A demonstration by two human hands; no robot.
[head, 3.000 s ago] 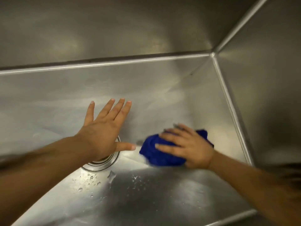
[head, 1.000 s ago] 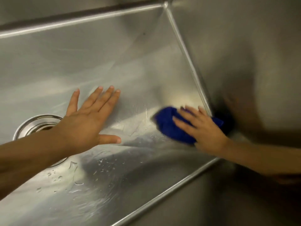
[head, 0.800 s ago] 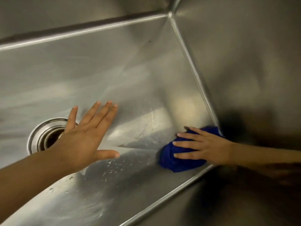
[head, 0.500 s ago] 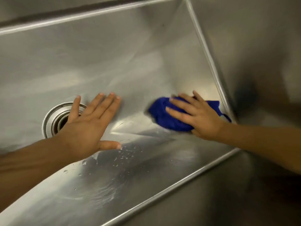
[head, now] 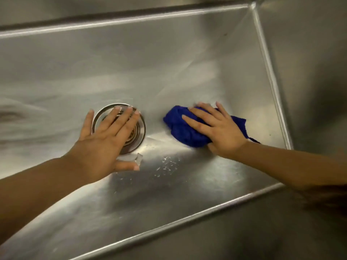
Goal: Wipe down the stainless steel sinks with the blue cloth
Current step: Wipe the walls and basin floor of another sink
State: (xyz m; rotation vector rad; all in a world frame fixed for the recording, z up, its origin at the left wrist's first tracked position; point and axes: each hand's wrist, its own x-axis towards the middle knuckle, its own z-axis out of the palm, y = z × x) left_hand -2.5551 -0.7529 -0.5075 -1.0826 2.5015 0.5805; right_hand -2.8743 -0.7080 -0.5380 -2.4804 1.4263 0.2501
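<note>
On the sink (head: 187,53) floor, blue cloth (head: 185,131) lies pressed under the flat-fingered right grip (head: 219,132); left grip (head: 105,141) splayed open.

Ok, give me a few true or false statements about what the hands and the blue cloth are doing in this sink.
1. The right hand presses down on the crumpled blue cloth. True.
2. The crumpled blue cloth lies left of the round metal drain. False: it lies to the right of the drain.
3. The left hand holds a sponge. False: it holds nothing, and its spread fingers hide part of the drain from view.
4. Water droplets sit on the stainless steel sink floor near the left thumb. True.
</note>
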